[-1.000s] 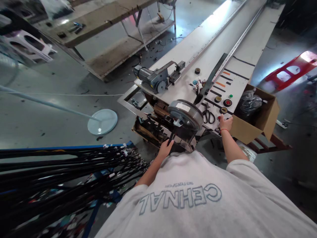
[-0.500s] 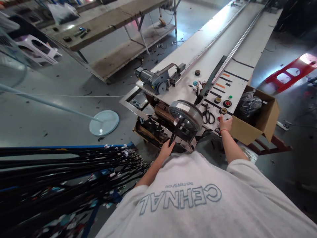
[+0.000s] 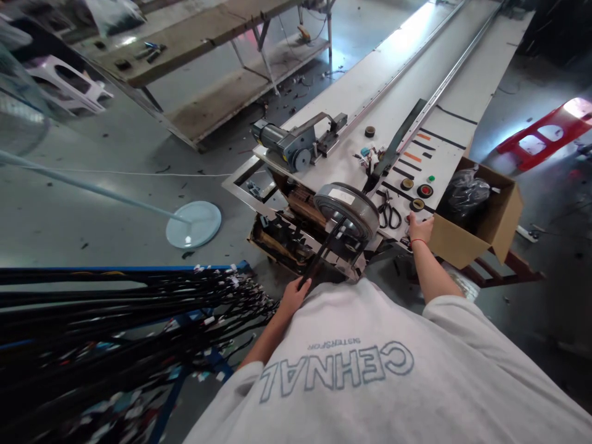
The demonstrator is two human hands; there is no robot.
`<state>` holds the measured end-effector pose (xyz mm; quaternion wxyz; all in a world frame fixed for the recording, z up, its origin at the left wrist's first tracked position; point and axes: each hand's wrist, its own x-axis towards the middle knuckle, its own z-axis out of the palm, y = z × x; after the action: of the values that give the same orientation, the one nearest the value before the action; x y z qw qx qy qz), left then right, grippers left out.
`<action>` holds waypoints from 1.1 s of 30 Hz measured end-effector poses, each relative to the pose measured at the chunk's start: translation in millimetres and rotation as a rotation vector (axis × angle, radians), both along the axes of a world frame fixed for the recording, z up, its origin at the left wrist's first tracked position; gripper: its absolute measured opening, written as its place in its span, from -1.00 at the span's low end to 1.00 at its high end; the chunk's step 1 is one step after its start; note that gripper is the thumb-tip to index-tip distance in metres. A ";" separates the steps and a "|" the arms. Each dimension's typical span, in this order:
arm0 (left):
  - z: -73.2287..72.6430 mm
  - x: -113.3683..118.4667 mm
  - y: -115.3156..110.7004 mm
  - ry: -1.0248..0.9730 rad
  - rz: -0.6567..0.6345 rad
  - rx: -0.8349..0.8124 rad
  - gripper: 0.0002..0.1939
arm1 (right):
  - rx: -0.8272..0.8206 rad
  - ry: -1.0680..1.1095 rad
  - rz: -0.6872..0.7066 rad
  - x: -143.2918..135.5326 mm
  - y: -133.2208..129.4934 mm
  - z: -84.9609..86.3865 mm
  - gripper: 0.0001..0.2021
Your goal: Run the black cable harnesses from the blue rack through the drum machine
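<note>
My left hand (image 3: pixel 293 296) is closed around the black wire harness (image 3: pixel 319 256), low in front of my shirt. From there the harness runs up through the round taping machine head (image 3: pixel 349 209) at the table's near end. Beyond the head, more black harness (image 3: pixel 398 145) stretches along the table, with loose connectors (image 3: pixel 367 155) beside it. At the table's near right edge rests my right hand (image 3: pixel 420 230), fingers apart, by a small red button (image 3: pixel 409 219). Black-handled scissors (image 3: pixel 390 213) and a tape roll (image 3: pixel 417 205) lie close to it.
An open cardboard box (image 3: pixel 467 237) with a plastic bag stands right of the table (image 3: pixel 407 74). A red stool (image 3: pixel 546 135) is farther right. At left, many black harnesses (image 3: pixel 115 296) hang on a blue rack near a pale round stand base (image 3: pixel 194 225). A motor unit (image 3: pixel 287 145) sits on the table.
My left hand has moved down and to the left, away from the taping head, and a longer stretch of harness shows between them. My right hand has stayed in place.
</note>
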<state>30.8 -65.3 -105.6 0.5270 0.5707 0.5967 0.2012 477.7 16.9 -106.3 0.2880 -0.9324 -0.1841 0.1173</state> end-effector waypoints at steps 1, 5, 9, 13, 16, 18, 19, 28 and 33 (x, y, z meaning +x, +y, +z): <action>3.7 0.8 0.1 -0.006 0.031 -0.001 -0.55 | -0.003 -0.003 0.000 0.2 0.1 -0.2 -0.16; 14.0 13.5 11.4 -0.024 0.067 0.049 -0.57 | -0.001 -0.011 0.001 2.0 1.0 -3.0 -0.15; 16.7 32.5 27.5 -0.042 0.065 0.094 -0.60 | 0.010 -0.012 0.009 3.2 1.7 -4.5 -0.17; 14.9 48.0 39.0 -0.079 0.081 0.086 -0.61 | 0.013 -0.001 0.000 2.8 1.9 -4.1 -0.17; 11.7 55.5 44.2 -0.085 0.078 0.078 -0.61 | 0.025 -0.016 0.001 2.1 2.2 -4.6 -0.16; 8.9 58.3 46.0 -0.085 0.045 0.086 -0.61 | 0.026 -0.023 -0.005 1.9 2.5 -5.6 -0.16; 7.4 59.0 46.4 -0.082 0.027 0.092 -0.60 | 0.024 -0.024 -0.009 1.9 2.6 -6.2 -0.17; -11.9 36.8 49.7 0.136 -0.129 0.075 -0.70 | 0.033 -0.024 -0.015 2.0 2.3 -5.4 -0.21; -17.5 14.8 41.5 0.175 -0.144 0.063 -0.70 | 0.017 -0.021 -0.013 0.2 2.4 -0.8 -0.22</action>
<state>45.5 -23.8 -123.1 0.4678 0.6439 0.5912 0.1307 477.8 19.3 -107.1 0.2947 -0.9323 -0.1821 0.1041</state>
